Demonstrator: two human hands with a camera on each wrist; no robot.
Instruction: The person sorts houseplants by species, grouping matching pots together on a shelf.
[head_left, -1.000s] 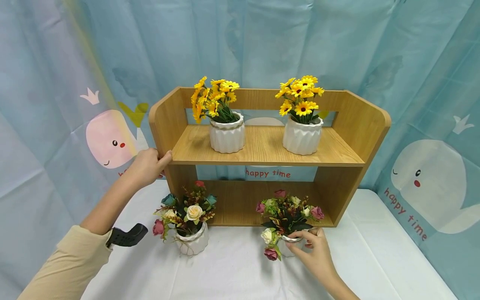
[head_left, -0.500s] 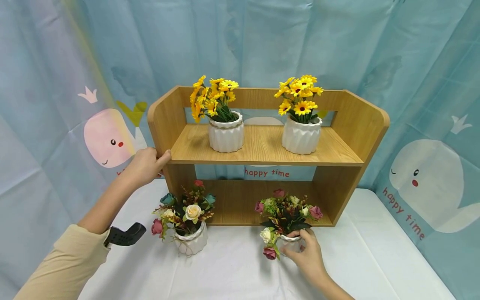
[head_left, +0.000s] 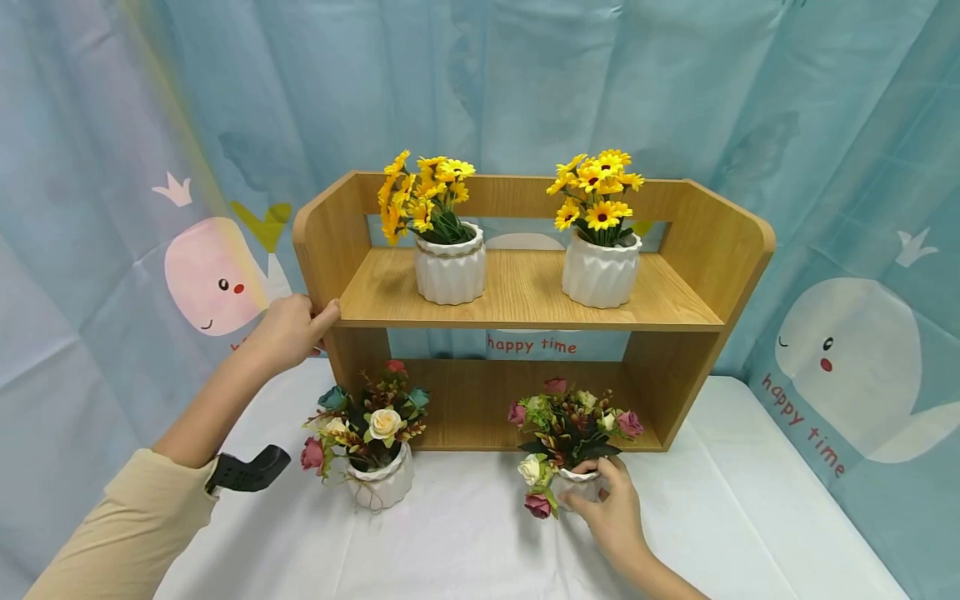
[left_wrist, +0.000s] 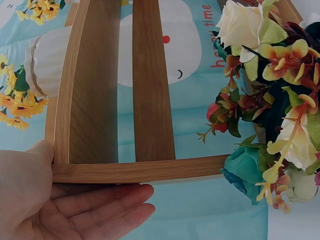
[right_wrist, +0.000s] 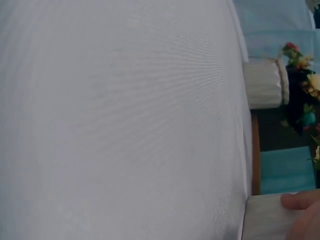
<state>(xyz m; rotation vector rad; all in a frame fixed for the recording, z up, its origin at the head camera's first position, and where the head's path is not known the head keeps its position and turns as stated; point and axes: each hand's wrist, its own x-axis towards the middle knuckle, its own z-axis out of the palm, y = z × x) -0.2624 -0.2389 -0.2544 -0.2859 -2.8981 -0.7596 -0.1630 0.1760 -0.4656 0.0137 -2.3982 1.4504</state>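
Note:
A wooden two-level shelf (head_left: 697,242) stands on a white-clothed table (head_left: 465,542). My left hand (head_left: 288,332) holds its left side panel, thumb at the front edge and straight fingers (left_wrist: 100,207) against the outside. My right hand (head_left: 611,512) grips a white ribbed pot of mixed roses (head_left: 573,433) on the cloth in front of the lower level, right of centre. The right wrist view shows a fingertip (right_wrist: 300,202) on that pot's wall (right_wrist: 265,217). A second rose pot (head_left: 375,437) stands at the lower left.
Two white pots of yellow flowers (head_left: 450,237) (head_left: 602,237) stand on the upper board. A blue whale-print curtain (head_left: 840,350) hangs close behind and beside the shelf. White cloth stretches in front of the pots. The table's right edge (head_left: 832,492) runs diagonally.
My right hand has closed further round the right rose pot and drawn it slightly left. My left hand stays on the shelf's side panel.

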